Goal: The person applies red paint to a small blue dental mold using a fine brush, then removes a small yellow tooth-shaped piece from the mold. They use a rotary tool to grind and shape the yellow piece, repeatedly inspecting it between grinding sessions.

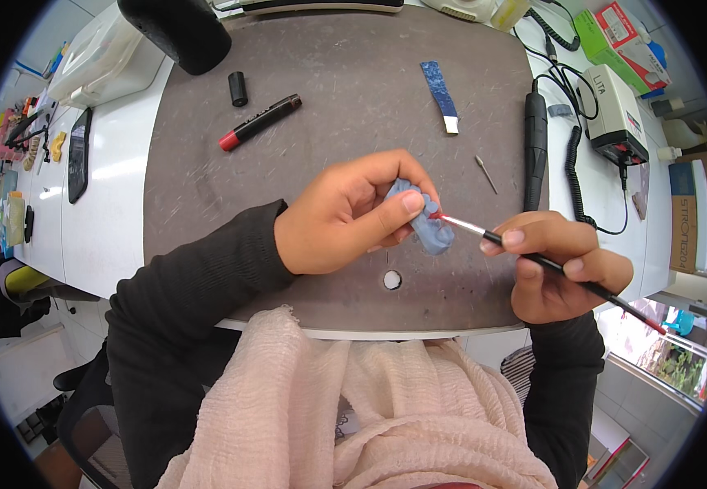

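With our left hand we pinch the blue-grey piece above the tabletop; with our right hand we pinch the brush, its tip at the piece. We judge the piece light, stiff, perhaps fragile, best held by the edges. Our left hand hides part of its shape.
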Demonstrator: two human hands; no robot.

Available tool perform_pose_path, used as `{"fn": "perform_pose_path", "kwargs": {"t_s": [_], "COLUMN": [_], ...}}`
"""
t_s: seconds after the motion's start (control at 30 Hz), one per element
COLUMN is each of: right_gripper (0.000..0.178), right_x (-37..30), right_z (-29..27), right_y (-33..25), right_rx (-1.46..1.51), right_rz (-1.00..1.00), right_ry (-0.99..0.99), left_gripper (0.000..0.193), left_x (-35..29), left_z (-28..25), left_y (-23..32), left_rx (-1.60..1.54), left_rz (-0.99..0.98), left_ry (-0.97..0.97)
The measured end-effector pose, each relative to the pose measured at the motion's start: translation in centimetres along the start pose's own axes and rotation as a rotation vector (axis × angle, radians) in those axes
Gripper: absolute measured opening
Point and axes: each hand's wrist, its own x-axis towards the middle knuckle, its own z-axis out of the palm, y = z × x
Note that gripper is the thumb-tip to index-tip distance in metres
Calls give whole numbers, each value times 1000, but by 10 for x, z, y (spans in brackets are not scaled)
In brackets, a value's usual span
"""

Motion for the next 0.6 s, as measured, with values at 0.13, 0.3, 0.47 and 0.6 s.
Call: {"fn": "perform_pose_path", "kwargs": {"t_s": [0.13, 0.3, 0.47, 0.6], "right_gripper": [39, 36, 34, 34], "right_x": [1, -2, -1, -1], "right_z": [0, 2, -1, 2], "right_y": [-1, 9, 12, 9], "right_rx": [-57, 136, 213, 171], "right_rz": [-28, 21, -16, -2], "right_ry": [-36, 135, 103, 90], "left_gripper": [23, 24, 23, 23], "left_x": [1, 0, 3, 2], "left_z": [0, -3, -1, -2], "left_y": [-1, -3, -8, -7], "left_rx": [-1, -23, -79, -77], "left_rz": [7, 40, 117, 110], "left_ry": [-10, -65, -102, -135]}}
